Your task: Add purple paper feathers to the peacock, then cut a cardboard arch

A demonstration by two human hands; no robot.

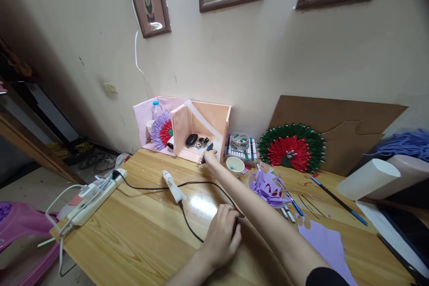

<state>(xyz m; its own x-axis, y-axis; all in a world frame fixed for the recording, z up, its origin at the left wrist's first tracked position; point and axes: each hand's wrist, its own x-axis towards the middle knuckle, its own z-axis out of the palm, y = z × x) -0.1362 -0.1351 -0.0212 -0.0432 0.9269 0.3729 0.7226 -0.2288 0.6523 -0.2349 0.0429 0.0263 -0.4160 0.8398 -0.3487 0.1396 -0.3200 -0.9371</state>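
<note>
My right hand (210,157) is stretched far across the wooden table (140,228) to the pink open-fronted box (201,125). Its fingers are closed on a small dark blue tool (208,148) at the box's front edge. Inside the box lie a black oval object (191,139) and a few small dark pieces. My left hand (224,232) rests near the table's front with its fingers curled down on the black cord (187,225). That cord runs to a white glue gun (172,184) lying on the table.
A white power strip (97,194) lies at the left table edge. A paper cup (235,164), a marker set (241,148), purple paper cuttings (268,185), a red-green fan ornament (291,147), a blue pencil (338,201) and purple paper (326,243) sit right.
</note>
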